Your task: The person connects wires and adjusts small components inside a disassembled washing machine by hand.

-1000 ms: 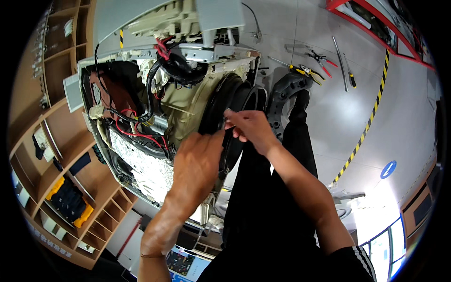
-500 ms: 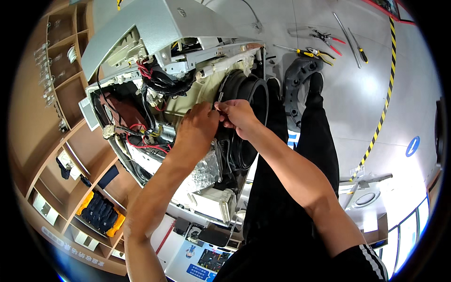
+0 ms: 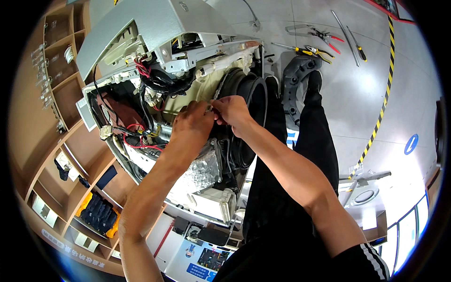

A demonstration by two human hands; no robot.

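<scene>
An opened washing machine [image 3: 190, 63] stands before me, its front parts and wiring exposed. My left hand [image 3: 193, 121] and my right hand [image 3: 233, 114] meet at the inner edge of its black rubber door gasket [image 3: 258, 105]. Both hands are closed, fingertips pinched close together. What lies between them is mostly hidden; only a small pale glint shows at the left fingers. Left of my hands run black wire bundles [image 3: 169, 84] and red wires [image 3: 141, 146]. A silver foil-covered part [image 3: 202, 170] lies below my left wrist.
On the grey floor at upper right lie yellow-handled pliers [image 3: 320, 54], red-handled pliers [image 3: 329, 40], a screwdriver [image 3: 359, 50] and a metal rod [image 3: 344, 35]. A dark grey curved part [image 3: 292, 89] lies between my feet. Wooden shelves [image 3: 70, 134] stand on the left.
Both hands have shifted slightly left and stay pinched together at the gasket's edge. The whole view has moved a little to the left. The tools lie as before.
</scene>
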